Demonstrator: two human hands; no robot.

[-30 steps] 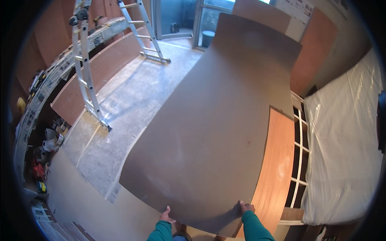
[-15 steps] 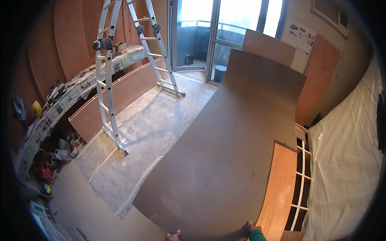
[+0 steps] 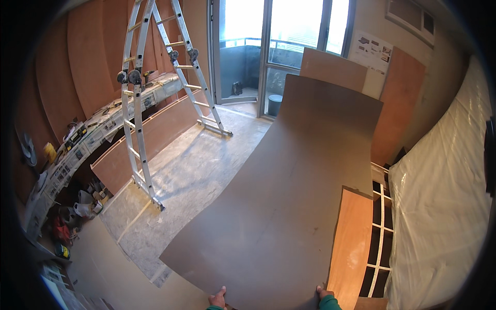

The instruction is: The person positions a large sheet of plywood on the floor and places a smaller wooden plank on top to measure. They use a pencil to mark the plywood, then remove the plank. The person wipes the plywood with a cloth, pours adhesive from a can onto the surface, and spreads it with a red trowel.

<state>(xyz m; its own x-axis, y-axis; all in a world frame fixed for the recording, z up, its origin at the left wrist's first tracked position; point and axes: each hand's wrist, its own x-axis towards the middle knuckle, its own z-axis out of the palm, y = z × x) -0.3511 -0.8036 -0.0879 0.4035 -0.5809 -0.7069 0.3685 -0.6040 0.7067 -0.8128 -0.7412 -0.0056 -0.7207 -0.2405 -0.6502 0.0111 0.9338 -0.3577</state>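
Observation:
A large, flexible grey-brown sheet [image 3: 289, 196] stretches away from me, bent in waves, its far end curving upward. My left hand [image 3: 219, 298] grips its near edge, thumb on top and the other fingers hidden below. At the sheet's right edge my right hand [image 3: 324, 293] is closed on it in the same way, with a green sleeve at the wrist. Beside the right hand lies an orange-brown wood panel [image 3: 351, 240], partly covered by the sheet.
A folding aluminium ladder [image 3: 139, 129] stands left of the sheet. Behind it runs a paper-covered bench [image 3: 103, 121] with tools. At right are a slatted wooden frame [image 3: 381, 227] and plastic sheeting [image 3: 439, 206]. A glass door [image 3: 237, 57] and a bucket [image 3: 275, 105] are at the back.
The sheet's near end has shifted slightly left and bows more along its left side. My left hand shows more fully, still on the edge. The view has tilted a little.

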